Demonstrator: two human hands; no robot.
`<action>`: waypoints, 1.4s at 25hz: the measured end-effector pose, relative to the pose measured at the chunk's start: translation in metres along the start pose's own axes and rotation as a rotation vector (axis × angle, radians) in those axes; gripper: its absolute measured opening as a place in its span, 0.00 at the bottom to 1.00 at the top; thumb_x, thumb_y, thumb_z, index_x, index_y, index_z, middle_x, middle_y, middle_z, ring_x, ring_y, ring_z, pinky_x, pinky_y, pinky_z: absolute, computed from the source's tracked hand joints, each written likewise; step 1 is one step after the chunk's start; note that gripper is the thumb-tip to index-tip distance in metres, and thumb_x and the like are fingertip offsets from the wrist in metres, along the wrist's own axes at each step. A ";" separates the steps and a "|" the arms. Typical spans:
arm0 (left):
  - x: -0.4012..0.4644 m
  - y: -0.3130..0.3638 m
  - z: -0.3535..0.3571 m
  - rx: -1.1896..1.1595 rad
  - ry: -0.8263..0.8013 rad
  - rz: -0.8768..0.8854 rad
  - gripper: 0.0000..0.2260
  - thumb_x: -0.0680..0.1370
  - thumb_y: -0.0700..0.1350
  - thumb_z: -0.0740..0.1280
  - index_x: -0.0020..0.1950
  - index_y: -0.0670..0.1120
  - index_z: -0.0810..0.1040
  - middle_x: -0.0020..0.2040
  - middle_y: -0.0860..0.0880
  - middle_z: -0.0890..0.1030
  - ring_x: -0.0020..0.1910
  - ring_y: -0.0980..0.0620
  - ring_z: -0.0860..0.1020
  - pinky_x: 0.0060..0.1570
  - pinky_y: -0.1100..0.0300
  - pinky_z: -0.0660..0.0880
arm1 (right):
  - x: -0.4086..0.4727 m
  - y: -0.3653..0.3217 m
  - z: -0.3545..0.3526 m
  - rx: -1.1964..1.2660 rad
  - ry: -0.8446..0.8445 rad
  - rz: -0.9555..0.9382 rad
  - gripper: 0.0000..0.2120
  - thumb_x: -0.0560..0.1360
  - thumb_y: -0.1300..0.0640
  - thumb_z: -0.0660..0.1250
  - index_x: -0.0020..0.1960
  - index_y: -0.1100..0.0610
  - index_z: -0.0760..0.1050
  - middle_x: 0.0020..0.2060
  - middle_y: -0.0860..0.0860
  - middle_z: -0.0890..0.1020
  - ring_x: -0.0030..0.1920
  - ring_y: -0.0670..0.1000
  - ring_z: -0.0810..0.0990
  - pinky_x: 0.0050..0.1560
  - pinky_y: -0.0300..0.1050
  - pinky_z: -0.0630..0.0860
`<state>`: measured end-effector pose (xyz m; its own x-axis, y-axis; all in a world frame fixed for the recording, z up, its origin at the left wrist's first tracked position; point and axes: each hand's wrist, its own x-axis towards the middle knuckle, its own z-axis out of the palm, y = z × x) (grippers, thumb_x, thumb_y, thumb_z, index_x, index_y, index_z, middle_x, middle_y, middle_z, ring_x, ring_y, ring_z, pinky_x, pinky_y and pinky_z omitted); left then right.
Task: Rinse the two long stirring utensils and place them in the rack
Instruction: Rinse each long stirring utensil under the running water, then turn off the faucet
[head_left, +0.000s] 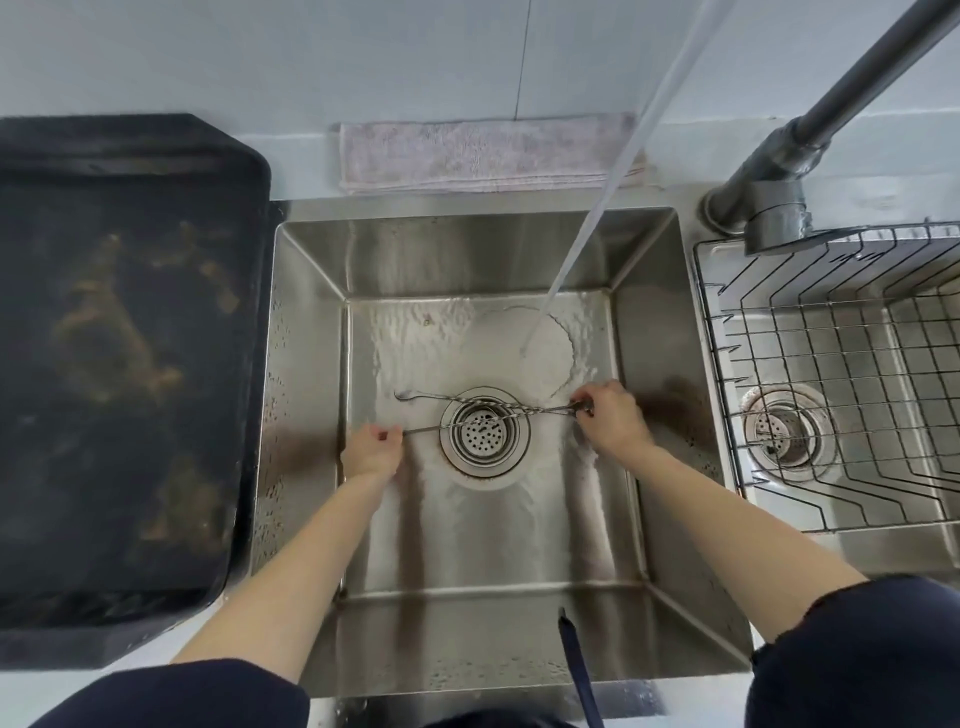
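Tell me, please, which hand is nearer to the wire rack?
Right. The right hand is in the sink's right part, toward the wire rack. The left hand is left of the drain, farther from it.

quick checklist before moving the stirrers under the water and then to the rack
1. Water running: ok, the stream falls from the faucet into the sink.
2. Stirrers held: ok, the right hand grips both at one end, the left hand pinches one at the other.
3. Stirrers under the stream: not ok, water lands behind them.
4. Stirrers clean: cannot tell.
5. Rack free: ok, nothing in the part shown.
6. Path to rack: ok, only the sink wall between.
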<state>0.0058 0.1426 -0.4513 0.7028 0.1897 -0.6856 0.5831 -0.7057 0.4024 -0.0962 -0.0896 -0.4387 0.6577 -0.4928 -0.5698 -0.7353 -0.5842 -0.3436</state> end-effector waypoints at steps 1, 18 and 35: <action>-0.001 0.001 0.000 0.016 -0.003 0.020 0.13 0.77 0.45 0.63 0.56 0.37 0.77 0.56 0.36 0.80 0.55 0.39 0.78 0.59 0.48 0.76 | -0.001 -0.001 0.000 -0.002 -0.003 -0.001 0.14 0.75 0.65 0.61 0.59 0.59 0.76 0.60 0.62 0.73 0.58 0.63 0.75 0.60 0.52 0.74; -0.062 0.045 -0.041 0.151 -0.103 0.358 0.19 0.78 0.43 0.61 0.68 0.39 0.68 0.68 0.41 0.73 0.67 0.43 0.71 0.67 0.55 0.65 | -0.058 -0.020 -0.054 0.020 0.050 -0.139 0.19 0.76 0.62 0.60 0.67 0.57 0.70 0.64 0.59 0.76 0.63 0.60 0.75 0.62 0.52 0.74; -0.252 0.208 -0.126 0.018 0.097 1.263 0.22 0.77 0.47 0.64 0.69 0.43 0.66 0.69 0.47 0.72 0.66 0.49 0.72 0.65 0.60 0.66 | -0.135 -0.020 -0.179 0.105 0.686 -0.286 0.13 0.77 0.61 0.59 0.59 0.57 0.75 0.61 0.54 0.76 0.56 0.59 0.76 0.49 0.51 0.76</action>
<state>0.0011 0.0341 -0.1180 0.7910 -0.5724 0.2161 -0.5187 -0.4400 0.7331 -0.1411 -0.1269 -0.2212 0.7542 -0.6428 0.1338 -0.5098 -0.7017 -0.4977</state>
